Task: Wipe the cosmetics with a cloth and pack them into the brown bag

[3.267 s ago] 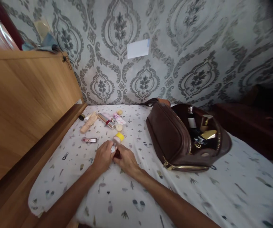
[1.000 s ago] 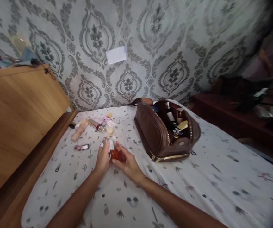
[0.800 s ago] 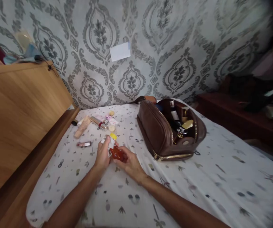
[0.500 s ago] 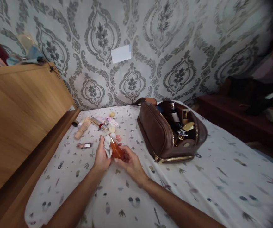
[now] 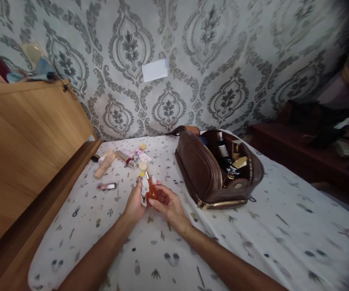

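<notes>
Between my hands, over the patterned white sheet, is an amber bottle (image 5: pixel 152 192) with a gold neck, nearly upright. My right hand (image 5: pixel 171 205) grips its right side, thumb across the lower front. My left hand (image 5: pixel 136 201) is wrapped round a crumpled white cloth (image 5: pixel 144 186) pressed against the bottle's left side. Just beyond them lies a round cream-coloured item (image 5: pixel 143 166). A small tube with a white band (image 5: pixel 110 186) rests to the left. Further back are a beige tube (image 5: pixel 104 165) and several other cosmetics.
An open brown leather bag (image 5: pixel 197 169) holding bottles and gold-topped items stands to the right. A wooden panel (image 5: pixel 34 149) borders the bed on the left. Behind is a patterned wall (image 5: pixel 168 105) with a white paper (image 5: pixel 155 70) on it.
The bottle has turned more upright and shifted slightly right. My left hand has moved a little right and closed in around the cloth, its fingers now less spread.
</notes>
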The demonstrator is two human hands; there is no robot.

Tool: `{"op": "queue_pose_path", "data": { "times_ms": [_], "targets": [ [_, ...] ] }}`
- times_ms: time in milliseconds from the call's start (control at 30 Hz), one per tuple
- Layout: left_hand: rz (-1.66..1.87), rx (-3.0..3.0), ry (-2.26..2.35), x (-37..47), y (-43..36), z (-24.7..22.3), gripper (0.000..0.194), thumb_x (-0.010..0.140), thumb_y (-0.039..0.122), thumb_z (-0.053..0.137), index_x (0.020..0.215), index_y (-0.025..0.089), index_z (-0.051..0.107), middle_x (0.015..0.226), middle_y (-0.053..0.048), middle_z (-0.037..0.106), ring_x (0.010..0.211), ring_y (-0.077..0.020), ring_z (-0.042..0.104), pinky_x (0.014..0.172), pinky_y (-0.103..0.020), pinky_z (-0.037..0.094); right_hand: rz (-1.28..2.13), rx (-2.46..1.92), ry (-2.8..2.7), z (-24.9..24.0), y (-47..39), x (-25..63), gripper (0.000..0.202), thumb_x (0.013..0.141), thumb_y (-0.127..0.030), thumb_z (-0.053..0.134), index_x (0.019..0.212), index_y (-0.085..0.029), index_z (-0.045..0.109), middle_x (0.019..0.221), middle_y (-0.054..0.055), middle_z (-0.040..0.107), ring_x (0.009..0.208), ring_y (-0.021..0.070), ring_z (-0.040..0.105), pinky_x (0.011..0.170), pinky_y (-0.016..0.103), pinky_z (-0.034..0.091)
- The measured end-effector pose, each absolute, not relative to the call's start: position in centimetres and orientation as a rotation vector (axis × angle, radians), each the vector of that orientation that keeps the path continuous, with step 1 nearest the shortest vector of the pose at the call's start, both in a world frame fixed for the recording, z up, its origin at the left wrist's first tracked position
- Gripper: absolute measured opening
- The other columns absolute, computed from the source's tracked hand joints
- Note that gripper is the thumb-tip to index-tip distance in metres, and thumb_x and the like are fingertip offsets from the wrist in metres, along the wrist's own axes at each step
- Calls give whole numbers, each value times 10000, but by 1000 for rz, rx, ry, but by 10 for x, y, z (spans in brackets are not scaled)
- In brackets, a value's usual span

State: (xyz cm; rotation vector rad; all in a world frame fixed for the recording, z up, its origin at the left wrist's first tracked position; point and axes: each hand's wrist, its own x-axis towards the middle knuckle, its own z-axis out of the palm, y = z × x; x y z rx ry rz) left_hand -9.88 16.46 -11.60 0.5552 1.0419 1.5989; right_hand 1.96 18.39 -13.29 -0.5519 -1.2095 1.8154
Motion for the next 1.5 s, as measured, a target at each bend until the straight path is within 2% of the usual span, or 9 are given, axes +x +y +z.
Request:
{"op": "queue_pose_path", "data": {
  "times_ms": [133,267,533,700,800,1000,1167,1300,1500],
  "targets": [
    [1499,682,980,-99,161,-110,591,657,643,757,994,161,706,942,-93,750,597,-177,665,448,-262,516,2054,-465,-1081,-123,186,25,442,689,-448,829,1016,-180,698,791,5,673,584,102,578,542,226,430],
    [1552,815,1069,-97,159,-107,531,672,622,757,924,160,688,819,-63,720,440,-118,545,351,-239,440,2149,-428,-1002,-119,186,26,380,694,-426,834,923,-152,703,752,0,654,579,84,568,553,212,415],
    [1692,835,1280,-98,156,-110,436,768,590,702,838,160,681,713,-11,674,625,-125,617,575,-205,496,2060,-565,-1027,-129,185,18,535,584,-445,891,907,-213,533,694,-40,673,519,99,580,507,212,385],
    [1607,645,1145,-96,159,-106,601,683,710,680,878,142,698,818,-92,741,651,-203,680,500,-267,515,2128,-499,-983,-125,186,24,467,644,-444,859,938,-195,595,683,-41,657,496,85,569,482,204,368],
    [1579,760,1070,-96,159,-105,552,676,647,736,917,151,707,885,-99,755,671,-203,690,522,-272,532,2151,-507,-958,-124,188,26,474,634,-426,869,960,-177,631,702,-27,665,491,83,572,475,206,363],
    [1762,845,1222,-97,159,-111,383,750,528,747,841,159,697,794,-36,724,715,-154,663,675,-234,513,2125,-543,-954,-123,187,25,495,621,-422,876,980,-176,639,728,-18,679,515,95,589,507,219,393],
    [1710,749,1141,-90,160,-114,447,747,607,706,847,173,661,713,-5,659,580,-125,599,542,-230,486,2017,-556,-996,-124,187,24,483,641,-450,859,959,-204,592,691,-31,664,544,118,607,525,235,421],
    [1591,724,1053,-86,159,-113,464,643,524,824,884,171,644,669,24,613,477,-103,527,419,-219,434,1902,-631,-1094,-129,191,23,514,636,-520,833,918,-213,531,629,-47,632,515,135,605,489,238,425],
    [1652,706,1123,-90,161,-115,449,672,557,797,876,176,672,709,10,657,559,-109,583,520,-211,471,1656,-786,-1415,-130,187,26,496,711,-568,740,944,-224,469,556,-86,565,398,97,448,404,223,323]
  ]
}}
